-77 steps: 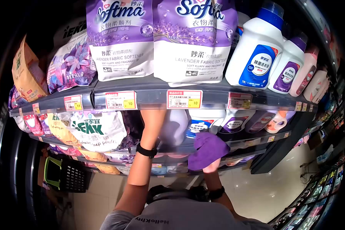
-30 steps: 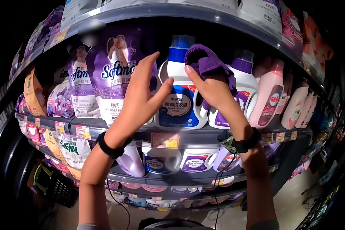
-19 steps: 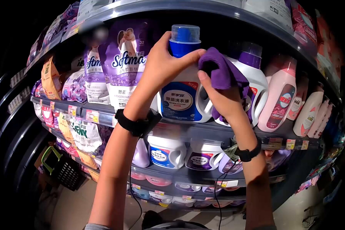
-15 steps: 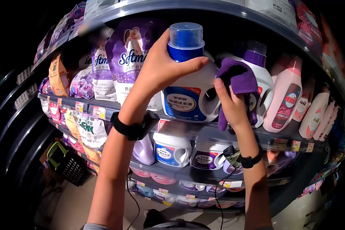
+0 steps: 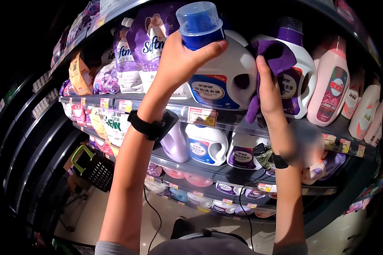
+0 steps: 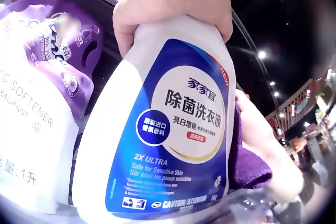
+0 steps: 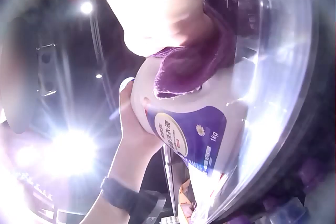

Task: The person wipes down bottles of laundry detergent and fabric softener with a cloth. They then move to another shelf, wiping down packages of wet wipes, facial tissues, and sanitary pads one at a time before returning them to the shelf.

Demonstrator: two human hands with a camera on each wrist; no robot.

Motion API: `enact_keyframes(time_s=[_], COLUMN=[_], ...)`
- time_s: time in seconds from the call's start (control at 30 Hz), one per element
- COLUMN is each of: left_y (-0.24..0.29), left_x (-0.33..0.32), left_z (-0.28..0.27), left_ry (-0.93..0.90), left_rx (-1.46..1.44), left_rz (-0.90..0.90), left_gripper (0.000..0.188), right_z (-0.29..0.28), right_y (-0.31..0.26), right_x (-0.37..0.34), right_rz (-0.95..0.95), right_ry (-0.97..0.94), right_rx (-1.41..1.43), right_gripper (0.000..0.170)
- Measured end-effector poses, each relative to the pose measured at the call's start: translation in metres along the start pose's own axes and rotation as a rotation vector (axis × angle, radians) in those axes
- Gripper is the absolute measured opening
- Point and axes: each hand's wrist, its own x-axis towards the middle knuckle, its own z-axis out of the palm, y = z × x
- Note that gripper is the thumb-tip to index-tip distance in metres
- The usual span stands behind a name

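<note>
A white bottle with a blue label [image 5: 212,91] and a blue cap under a clear cup leans a little at the shelf's front. Just under that cap, my left hand [image 5: 178,61] grips its neck, thumb across the front; the left wrist view shows the hand [image 6: 178,3] over the bottle's top [image 6: 184,103]. My right hand [image 5: 270,91] holds a purple cloth [image 5: 281,55] beside the bottle's handle side. In the right wrist view the cloth [image 7: 184,69] lies against the bottle [image 7: 194,124]. Some right fingers are hidden by the cloth.
Purple softener pouches [image 5: 151,46] stand at the left. A purple-capped bottle [image 5: 300,72] and pink bottles [image 5: 330,85] stand at the right. Below the shelf edge [image 5: 238,127] are more bottles [image 5: 206,144]. A dark basket [image 5: 100,172] is at lower left.
My left hand has gone from open beside the bottle to gripping its neck, and the bottle has tilted. My right hand and the cloth have shifted right, off the bottle's neck. The head view has shifted.
</note>
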Motion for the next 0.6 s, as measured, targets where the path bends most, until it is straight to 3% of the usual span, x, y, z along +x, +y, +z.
enact_keyframes(time_s=[0.1,0.13,0.23,0.33,0.37,0.4,0.47,0.53,0.6], left_y=[-0.007,-0.008,-0.011,-0.019,-0.021,-0.022,-0.029,-0.038,-0.041], left_x=[0.005,0.005,0.008,0.012,0.014,0.015,0.02,0.022,0.022], left_z=[0.002,0.004,0.006,0.005,0.006,0.005,0.002,0.0,-0.004], left_ry=[-0.023,-0.026,-0.01,0.0,0.026,0.045,0.061,0.072,0.073], left_rx=[0.008,-0.017,-0.007,0.018,0.015,0.018,0.073,0.066,0.069], left_rz=[-0.094,-0.088,-0.085,-0.116,-0.121,-0.124,-0.181,-0.193,-0.216], left_gripper=[0.043,0.043,0.046,0.047,0.048,0.048,0.051,0.054,0.058], right_z=[0.003,0.004,-0.001,-0.003,-0.008,-0.003,0.006,0.011,0.012], right_y=[0.007,0.004,0.019,0.029,0.052,0.046,0.045,0.046,0.055], right_x=[-0.01,-0.016,-0.024,-0.044,-0.044,-0.05,-0.058,-0.048,-0.043], right_rz=[-0.123,-0.067,-0.218,-0.298,-0.483,-0.614,-0.634,-0.529,-0.564], right_ry=[0.141,0.158,0.192,0.061,0.08,-0.027,-0.063,-0.095,-0.223], right_rx=[-0.149,-0.211,-0.279,-0.505,-0.691,-1.036,-1.033,-1.116,-1.137], right_gripper=[0.041,0.042,0.039,0.033,0.04,0.052,0.057,0.058,0.058])
